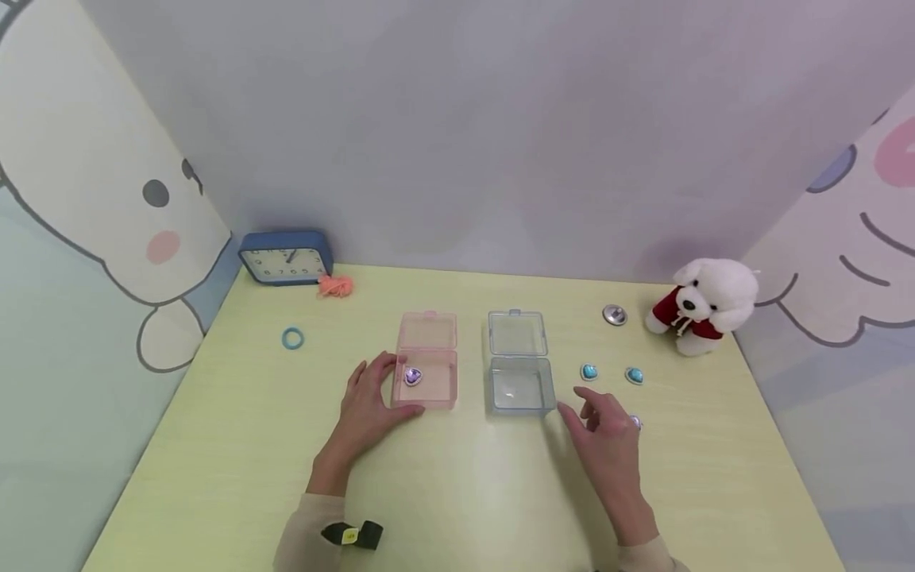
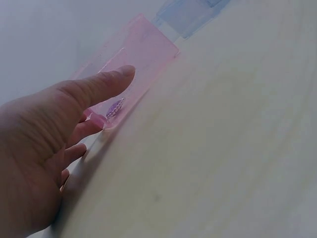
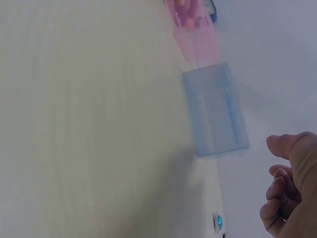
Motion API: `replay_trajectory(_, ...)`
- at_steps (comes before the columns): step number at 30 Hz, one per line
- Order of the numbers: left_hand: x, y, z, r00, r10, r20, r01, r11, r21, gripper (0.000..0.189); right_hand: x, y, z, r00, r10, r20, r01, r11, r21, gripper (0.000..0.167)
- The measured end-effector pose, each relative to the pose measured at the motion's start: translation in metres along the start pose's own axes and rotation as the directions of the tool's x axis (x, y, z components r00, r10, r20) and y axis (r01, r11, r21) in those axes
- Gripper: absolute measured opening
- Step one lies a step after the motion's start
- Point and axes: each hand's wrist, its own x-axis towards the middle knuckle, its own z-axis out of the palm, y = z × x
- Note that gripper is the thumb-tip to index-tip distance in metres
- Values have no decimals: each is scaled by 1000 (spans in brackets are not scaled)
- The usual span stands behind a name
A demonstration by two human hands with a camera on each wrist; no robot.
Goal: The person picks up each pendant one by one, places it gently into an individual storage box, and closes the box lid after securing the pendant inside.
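Observation:
My left hand (image 1: 368, 409) holds the left side of an open pink see-through plastic box (image 1: 439, 389), thumb at its front and fingers at its left side. Inside lies a purple heart-shaped gem (image 1: 413, 376) with a silver rim. To the right stands a light blue see-through box (image 1: 522, 389), its lid also folded back; no gem shows in it. My right hand (image 1: 608, 445) hovers just right of the blue box, fingers loosely bent, holding nothing. Two turquoise gems, one nearer (image 1: 589, 372) and one farther right (image 1: 635, 375), lie beyond it. Another gem (image 1: 637, 422) is partly hidden by that hand.
A blue clock (image 1: 289, 258) and coral yarn (image 1: 335, 286) stand at the back left, with a blue ring (image 1: 292, 338) in front. At the back right are a round silver piece (image 1: 615, 314) and a white plush dog (image 1: 708, 302). Walls border the table.

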Motion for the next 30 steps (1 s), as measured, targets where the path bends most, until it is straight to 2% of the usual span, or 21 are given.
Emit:
replay_trajectory(3,0,-1,0,1000,-3,-2,3,1000,1,91,-7,15,-1,999,36,-26,-36,999,-5,34)
replay_trajectory(7,0,0,-1,1000,-7,-6,7,1000,1,91,-12,31,-5,992,124,-24,-124,992,-3,34)
replay_trajectory(10,1,0,-1,1000,-12,-2,12,1000,-1,90,-15,41,-10,978,206,-17,-206,978,-18,33)
replay_trajectory(16,1,0,-1,1000,-18,10,18,1000,5,91,-19,57,-20,951,307,-31,-308,951,-19,36)
replay_trajectory(21,0,3,-3,999,-31,16,32,999,-5,91,-23,69,-26,912,410,-15,-410,912,-26,41)
replay_trajectory(24,0,2,-3,1000,-19,14,19,1000,6,92,-25,75,-29,884,467,4,-467,884,-35,46)
replay_trajectory(28,0,1,-2,1000,-6,15,5,1000,15,92,-28,79,-31,847,531,27,-528,846,-65,53)
replay_trajectory(30,0,2,-2,1000,-11,18,11,1000,10,92,-30,81,-32,837,547,34,-543,836,-87,56)
